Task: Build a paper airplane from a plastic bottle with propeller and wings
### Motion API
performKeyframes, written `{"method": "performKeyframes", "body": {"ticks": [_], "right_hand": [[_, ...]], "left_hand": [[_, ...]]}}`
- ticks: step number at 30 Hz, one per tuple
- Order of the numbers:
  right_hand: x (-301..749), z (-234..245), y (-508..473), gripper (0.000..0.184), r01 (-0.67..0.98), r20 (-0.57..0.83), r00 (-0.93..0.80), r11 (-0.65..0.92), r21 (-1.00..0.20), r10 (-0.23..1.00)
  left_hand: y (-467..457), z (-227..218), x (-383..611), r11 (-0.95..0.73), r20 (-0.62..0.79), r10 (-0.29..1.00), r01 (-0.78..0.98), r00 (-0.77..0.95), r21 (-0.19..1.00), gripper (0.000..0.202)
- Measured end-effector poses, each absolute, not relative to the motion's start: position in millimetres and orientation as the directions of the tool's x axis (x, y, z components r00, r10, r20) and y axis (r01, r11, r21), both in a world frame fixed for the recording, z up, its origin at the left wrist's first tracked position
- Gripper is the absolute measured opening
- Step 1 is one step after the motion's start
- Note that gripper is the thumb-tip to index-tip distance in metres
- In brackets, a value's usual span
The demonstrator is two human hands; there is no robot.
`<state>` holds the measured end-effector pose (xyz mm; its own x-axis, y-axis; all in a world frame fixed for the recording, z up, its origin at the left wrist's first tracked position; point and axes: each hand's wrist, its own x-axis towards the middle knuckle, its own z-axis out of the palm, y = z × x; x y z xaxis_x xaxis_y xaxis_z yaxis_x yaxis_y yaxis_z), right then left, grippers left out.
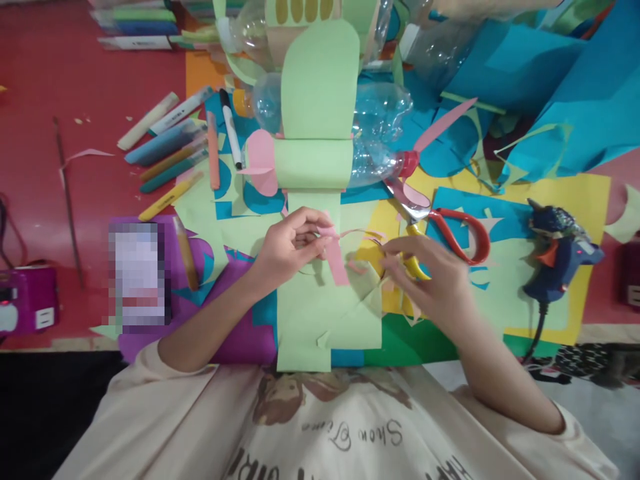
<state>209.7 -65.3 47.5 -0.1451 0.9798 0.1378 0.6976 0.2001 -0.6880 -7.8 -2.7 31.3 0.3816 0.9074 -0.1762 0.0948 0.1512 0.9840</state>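
Between the thumb and fingers of my left hand is a piece of pink paper, its wider end hanging down. A thin curled pink paper strip runs from it toward my right hand, whose thumb and fingertips are pinched together at the strip's far end. Both hands are over light green paper. Just beyond them lies a plastic bottle wrapped in a green paper band, with pink paper pieces at its ends. Red-handled scissors rest beyond my right hand.
A blue glue gun lies at the right, its cord running down. Several markers and a blurred phone are at the left. More bottles stand farther back. Blue card and paper scraps cover the red table.
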Motion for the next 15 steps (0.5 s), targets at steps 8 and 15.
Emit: {"method": "performKeyframes", "body": {"ticks": [8,15], "right_hand": [[270.5,49.0,-62.0,0.055,0.985,-0.153,0.026,-0.052,-0.163,0.988],[260.0,45.9,-45.0,0.073,0.997,-0.281,0.001,-0.024,-0.077,0.960]], "left_hand": [[-4.3,36.6,-13.7,0.007,-0.069,0.886,0.134,0.460,0.991,0.009],[-11.2,28.2,-11.8,-0.027,-0.039,0.912,0.154,0.409,0.988,0.006]]}}
